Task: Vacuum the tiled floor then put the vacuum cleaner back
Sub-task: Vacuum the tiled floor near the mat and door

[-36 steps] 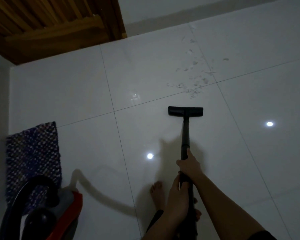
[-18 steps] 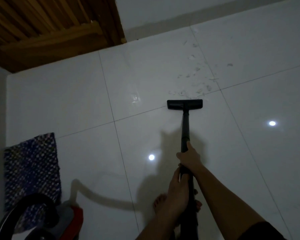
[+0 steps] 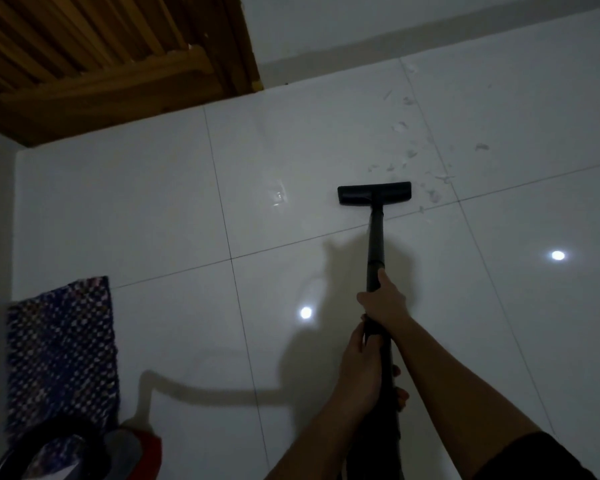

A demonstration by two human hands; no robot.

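Dim room in a home, seen from above.

Glossy white tiled floor (image 3: 326,140) with thin grout lines, met by a plain white wall (image 3: 361,26) and a slatted wooden door (image 3: 94,53); woven patterned mat (image 3: 61,355) by the left edge, canister vacuum cleaner (image 3: 84,452) beside it, bare foot (image 3: 397,389) on tile.

You are looking at nothing that can be read: no text, label, brand, number or sign is showing anywhere in this dim view.
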